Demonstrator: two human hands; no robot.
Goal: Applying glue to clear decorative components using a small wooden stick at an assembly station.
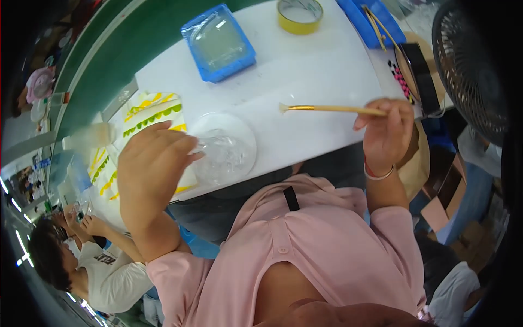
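Note:
My right hand (388, 128) grips the end of a thin wooden brush (338, 109); its pale, flared bristle tip points left over the white table. My left hand (155, 163) hovers at the left with loosely curled fingers, slightly apart. Its fingertips reach the edge of a round white dish (248, 136), and I cannot tell whether they touch anything there. Clear, shiny plastic pieces (220, 152) lie in the dish. Beside and under my left hand is a white cloth or paper with yellow and green trim (155, 109), partly hidden by it.
A blue tray under clear film (218, 46) lies at the back, with a yellow tape roll (299, 16) to its right. A blue bin (370, 22) holding thin sticks, a dark phone-like slab (419, 76) and a black fan (471, 71) stand at right. Another person (103, 272) works at lower left.

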